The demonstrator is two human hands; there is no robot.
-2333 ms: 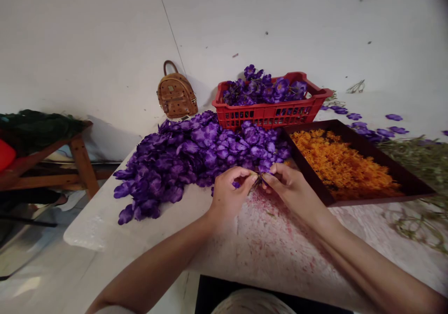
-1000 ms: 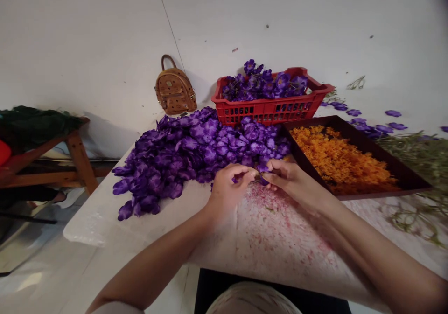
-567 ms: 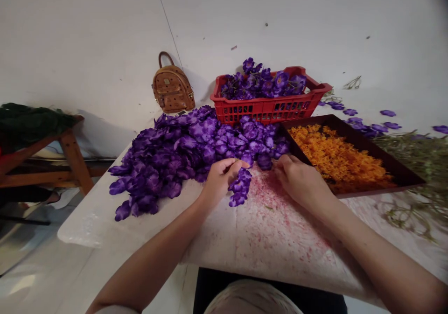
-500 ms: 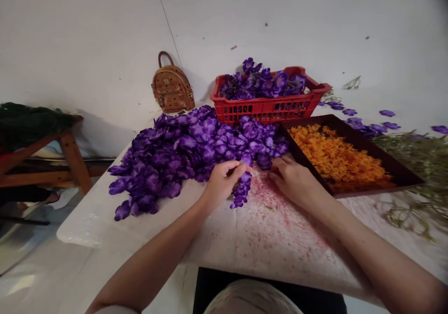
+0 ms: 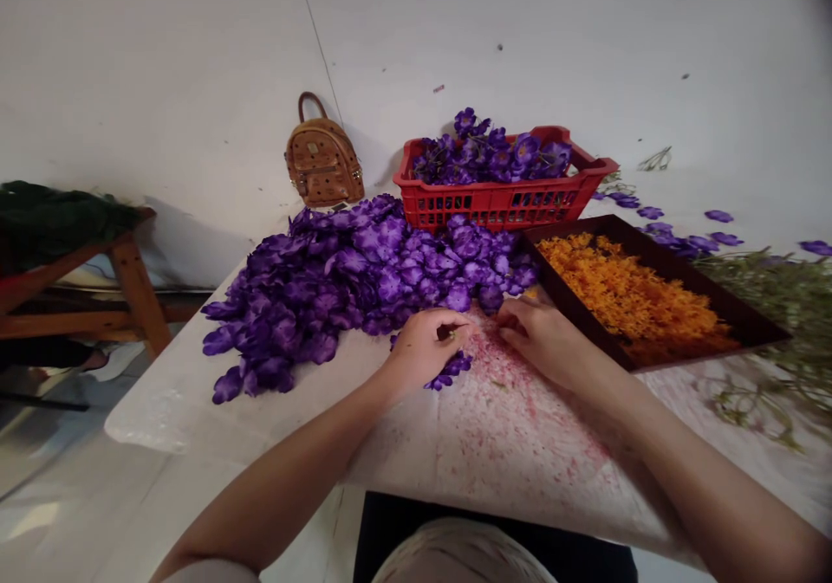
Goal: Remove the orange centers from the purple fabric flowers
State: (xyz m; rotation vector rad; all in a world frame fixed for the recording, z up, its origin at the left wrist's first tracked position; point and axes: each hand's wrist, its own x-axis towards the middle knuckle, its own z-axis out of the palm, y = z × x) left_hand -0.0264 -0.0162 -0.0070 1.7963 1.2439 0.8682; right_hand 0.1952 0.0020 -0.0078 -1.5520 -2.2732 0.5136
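Note:
My left hand (image 5: 425, 349) is closed, with thumb and forefinger tips pressed together over the table. Purple fabric flower petals (image 5: 450, 372) stick out below its palm, and a little purple shows at its left side; the hand hides the rest. Just across, my right hand (image 5: 536, 333) rests low on the table with its fingers bent together. Whatever its fingertips pinch is hidden. A speck of orange shows just behind its knuckles. Beyond both hands spreads a large heap of loose purple petals (image 5: 351, 262).
A dark tray (image 5: 698, 284) of orange flower centres (image 5: 630, 297) stands beside my right forearm. Behind the heap is a red crate (image 5: 494, 202) with purple flowers. Green stems (image 5: 773, 306) lie far right. A brown backpack (image 5: 323, 163) leans on the wall. Reddish bits dust the white table (image 5: 416, 444).
My left hand has turned and come down over the purple petals, hiding more of them. A bit of orange now shows by my right hand, which has barely moved.

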